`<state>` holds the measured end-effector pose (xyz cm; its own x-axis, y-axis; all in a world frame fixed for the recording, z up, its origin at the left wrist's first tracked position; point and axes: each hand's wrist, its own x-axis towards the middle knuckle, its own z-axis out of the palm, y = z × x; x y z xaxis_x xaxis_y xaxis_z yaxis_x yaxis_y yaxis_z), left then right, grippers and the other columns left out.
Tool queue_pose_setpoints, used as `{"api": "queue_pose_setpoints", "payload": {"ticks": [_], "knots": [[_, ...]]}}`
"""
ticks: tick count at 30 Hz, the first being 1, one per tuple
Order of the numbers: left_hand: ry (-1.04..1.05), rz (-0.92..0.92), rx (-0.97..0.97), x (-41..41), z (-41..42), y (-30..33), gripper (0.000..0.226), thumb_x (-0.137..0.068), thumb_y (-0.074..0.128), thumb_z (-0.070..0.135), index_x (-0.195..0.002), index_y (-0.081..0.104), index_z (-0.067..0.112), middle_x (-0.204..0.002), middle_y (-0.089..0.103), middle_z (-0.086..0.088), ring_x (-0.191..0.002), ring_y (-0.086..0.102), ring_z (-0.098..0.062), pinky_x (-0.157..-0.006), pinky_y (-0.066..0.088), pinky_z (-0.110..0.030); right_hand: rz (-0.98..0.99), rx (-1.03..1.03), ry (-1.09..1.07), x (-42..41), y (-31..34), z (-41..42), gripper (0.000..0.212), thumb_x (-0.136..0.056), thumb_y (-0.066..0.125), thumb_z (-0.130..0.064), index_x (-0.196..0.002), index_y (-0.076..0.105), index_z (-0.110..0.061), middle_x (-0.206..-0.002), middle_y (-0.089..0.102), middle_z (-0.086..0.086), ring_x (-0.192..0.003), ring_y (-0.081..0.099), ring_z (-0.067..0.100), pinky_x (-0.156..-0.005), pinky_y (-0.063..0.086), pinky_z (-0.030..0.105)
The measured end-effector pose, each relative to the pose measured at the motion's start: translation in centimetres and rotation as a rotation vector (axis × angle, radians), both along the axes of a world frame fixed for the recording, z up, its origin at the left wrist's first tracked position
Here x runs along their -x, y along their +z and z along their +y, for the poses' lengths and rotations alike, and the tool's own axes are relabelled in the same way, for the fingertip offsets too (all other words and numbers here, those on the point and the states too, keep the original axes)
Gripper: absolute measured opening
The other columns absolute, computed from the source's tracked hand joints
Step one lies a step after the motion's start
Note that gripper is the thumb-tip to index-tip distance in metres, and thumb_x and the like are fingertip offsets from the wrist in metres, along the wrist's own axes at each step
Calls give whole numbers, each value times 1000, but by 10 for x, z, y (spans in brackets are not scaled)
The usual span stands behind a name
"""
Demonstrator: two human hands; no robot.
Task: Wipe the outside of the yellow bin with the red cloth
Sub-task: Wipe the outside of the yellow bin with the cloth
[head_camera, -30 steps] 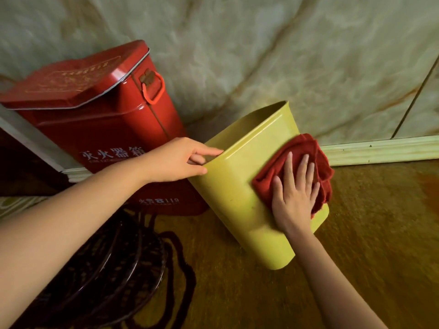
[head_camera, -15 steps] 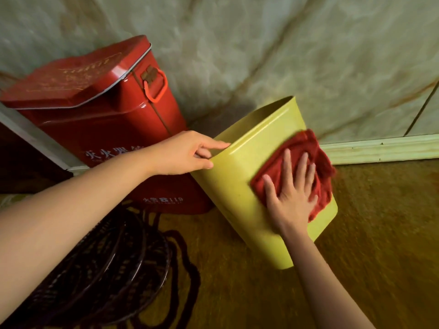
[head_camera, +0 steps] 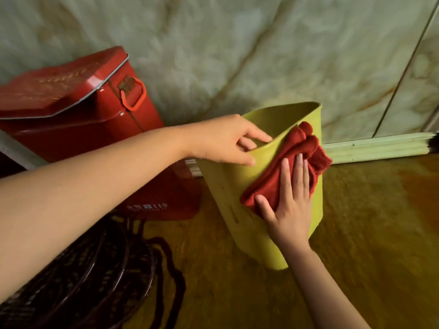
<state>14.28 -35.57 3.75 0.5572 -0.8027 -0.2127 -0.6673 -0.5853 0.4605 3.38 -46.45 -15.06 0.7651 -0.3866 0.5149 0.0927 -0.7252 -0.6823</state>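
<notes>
Left hand (head_camera: 228,141) pinches the rim of the tilted yellow bin (head_camera: 240,198); right hand (head_camera: 291,200), fingers spread, presses the red cloth (head_camera: 285,167) flat on the near wall just below.

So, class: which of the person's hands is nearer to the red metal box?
Left. The left hand grips the yellow bin's rim on the side facing the red metal box; the right hand presses the red cloth on the bin's outer wall, farther away.
</notes>
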Motion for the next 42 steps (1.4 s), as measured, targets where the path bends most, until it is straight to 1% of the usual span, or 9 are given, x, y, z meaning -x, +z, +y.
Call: {"api": "queue_pose_setpoints", "payload": {"ticks": [3,6,13,16,21,26,31,36,42], "knots": [[-7,-145,-99,-1,30,8,67,-78,61,4,-129,30,35,-130,50,7,-111,52,-9,-85,40,-6,220,-176,32,5,-28,0,71,-80,16,-75,-139,-8,-44,-153,-11,-9,-144,-12,14,-116,9,57],[16,-222,-114,4,32,10,61,-79,60,5,-127,37,36,-129,56,3,-106,53,-7,-80,40,-5,252,-329,-11,7,-29,17,65,-80,14,-72,-136,-11,-50,-150,-20,-17,-142,-20,8,-112,5,65],[-88,-177,45,18,-75,13,26,-76,55,1,-100,64,4,-85,68,-3,-71,59,-6,-71,48,-22,31,101,-229,6,19,1,67,-91,28,-57,-147,-1,-33,-157,8,6,-144,11,25,-103,29,60],[-111,-111,-11,5,-65,21,41,-75,65,7,-116,57,10,-101,64,6,-89,58,-1,-79,46,-13,-25,115,-228,10,16,-45,70,-89,29,-60,-146,-5,-36,-153,7,5,-144,13,23,-104,33,55],[-70,-431,-265,-16,-14,4,18,-78,64,20,-88,66,5,-85,69,-20,-77,62,-26,-60,34,-31,-39,3,-83,8,21,-105,70,-85,31,-66,-141,-7,-48,-156,0,-9,-144,6,14,-105,38,54],[-55,-377,-89,-2,-35,2,23,-75,67,28,-75,65,6,-59,56,-10,-57,38,-13,-54,35,-30,-15,-118,-17,14,25,-126,67,-83,31,-66,-135,-10,-57,-159,-2,-9,-146,10,19,-105,33,48],[-91,-286,-160,10,-28,6,29,-75,68,25,-64,57,1,-48,32,0,-49,26,-7,-44,23,-18,44,-93,-197,5,47,-87,72,-88,22,-60,-145,-8,-31,-160,1,5,-147,5,22,-113,22,51],[13,-150,-159,13,-4,2,4,-73,69,14,-75,66,14,-72,71,-12,-67,50,-2,-62,43,-23,108,-9,-272,-4,56,-41,66,-89,22,-60,-139,-15,-39,-160,2,4,-147,2,24,-107,19,62],[210,-40,129,9,-3,-15,43,-71,70,3,-112,59,3,-80,65,5,-70,53,9,-70,44,-5,62,58,-299,-11,52,-29,65,-89,22,-62,-143,-6,-40,-160,12,5,-146,9,27,-103,25,67]]}}
